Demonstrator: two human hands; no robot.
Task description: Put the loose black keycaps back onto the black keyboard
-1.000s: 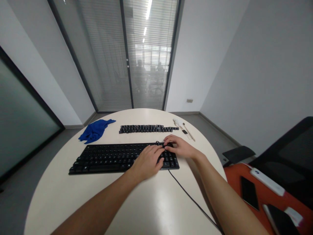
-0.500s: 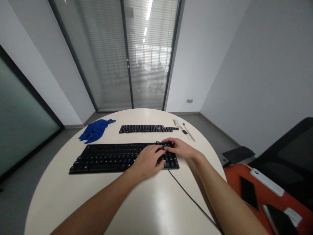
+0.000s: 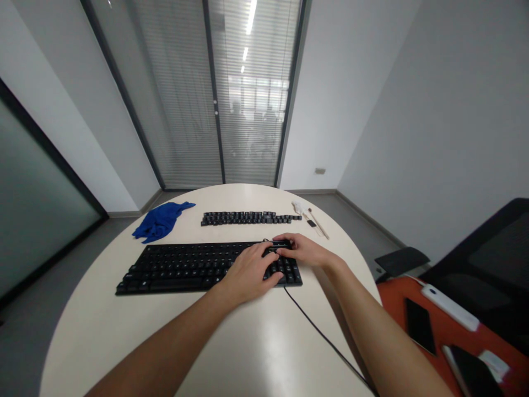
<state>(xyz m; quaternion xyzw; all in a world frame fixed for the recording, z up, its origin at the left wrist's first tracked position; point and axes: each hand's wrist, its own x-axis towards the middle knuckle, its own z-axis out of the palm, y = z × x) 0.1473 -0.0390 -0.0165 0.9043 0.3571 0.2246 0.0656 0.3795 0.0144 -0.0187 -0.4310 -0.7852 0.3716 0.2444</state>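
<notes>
A black keyboard [image 3: 182,267] lies across the round white table [image 3: 103,342]. My left hand [image 3: 250,273] rests palm down on its right end, fingers spread over the keys. My right hand [image 3: 306,251] comes in from the right, its fingertips on the top rows of the number block, close to my left fingertips. Whether those fingers pinch a keycap is too small to tell. Behind the keyboard, a long row of loose black keycaps [image 3: 248,218] lies on the table.
A crumpled blue cloth [image 3: 159,220] lies at the back left. Small tools and a thin stick [image 3: 316,221] sit at the back right. The keyboard cable [image 3: 326,339] runs toward me. An orange surface [image 3: 438,325] with phones and a black chair [image 3: 491,259] stand on the right.
My right hand has slid a little left along the keyboard's top edge, toward my left fingertips. My left hand has barely moved.
</notes>
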